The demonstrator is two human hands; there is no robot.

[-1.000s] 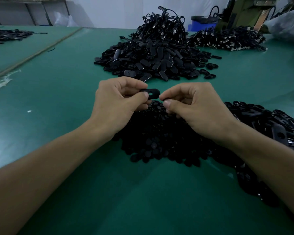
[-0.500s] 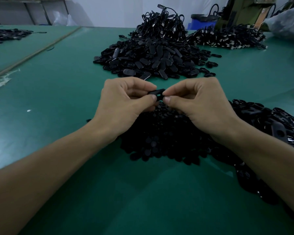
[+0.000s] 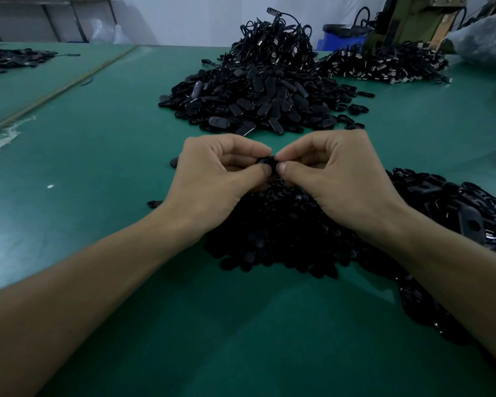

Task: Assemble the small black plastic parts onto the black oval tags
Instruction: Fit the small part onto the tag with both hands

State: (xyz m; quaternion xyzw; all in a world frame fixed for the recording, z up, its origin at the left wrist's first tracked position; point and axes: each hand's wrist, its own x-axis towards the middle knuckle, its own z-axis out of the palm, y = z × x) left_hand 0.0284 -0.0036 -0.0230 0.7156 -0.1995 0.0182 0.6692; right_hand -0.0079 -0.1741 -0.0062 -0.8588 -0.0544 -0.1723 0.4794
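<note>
green matting covers the bench (image 3: 98,156) under dim light. left hand (image 3: 212,179) and right hand (image 3: 338,179) meet above a low heap of small black plastic parts (image 3: 275,230), fingers curled, both pinching one black oval tag (image 3: 267,161) between thumbs and forefingers. how much is fitted onto it i cannot tell. farther back sits a big pile of black oval tags (image 3: 258,98), topped by looped black cords (image 3: 272,32). more dark pieces (image 3: 453,202) lie just right of the right wrist.

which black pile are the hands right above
The nearest pile of small parts, directly below the left hand and right hand. The tall tag heap lies well beyond them, up the table.
</note>
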